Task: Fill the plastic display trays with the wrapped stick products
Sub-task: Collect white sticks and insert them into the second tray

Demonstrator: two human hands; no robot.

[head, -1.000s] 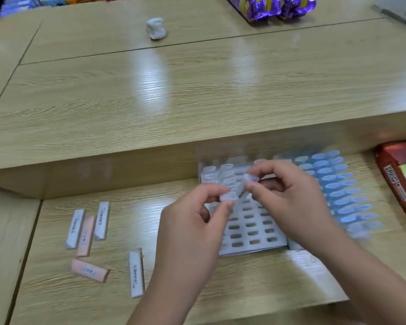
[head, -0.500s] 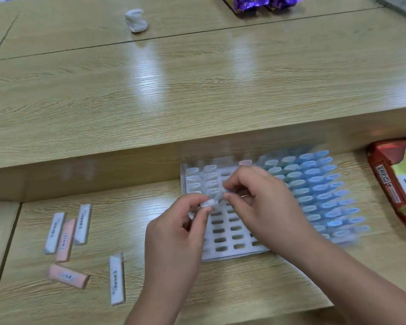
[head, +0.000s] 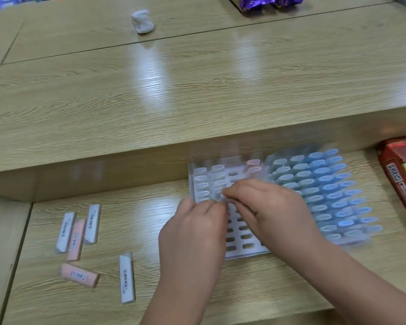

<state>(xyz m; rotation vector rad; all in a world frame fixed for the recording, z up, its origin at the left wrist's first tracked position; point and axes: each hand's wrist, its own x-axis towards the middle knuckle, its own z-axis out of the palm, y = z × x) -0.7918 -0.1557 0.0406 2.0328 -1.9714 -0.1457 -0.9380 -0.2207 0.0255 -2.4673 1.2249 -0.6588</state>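
The left hand (head: pixel 192 233) and right hand (head: pixel 270 212) met fingertip to fingertip, both pinching one small, blurred wrapped stick (head: pixel 222 198) just above the white tray (head: pixel 244 255); loose sticks (head: pixel 127 276) lay well left of the left hand. In my judgement the stick should be stood upright over an empty slot (head: pixel 246 246) under the fingers and pressed straight down. Beyond the fingertips stood seated sticks (head: pixel 201 178); right of the right hand, the full blue tray (head: pixel 326 191).

Probably a shop: stepped wooden counter (head: pixel 197 102), purple snack packets (head: pixel 263 2), stocked display trays (head: pixel 244 253).
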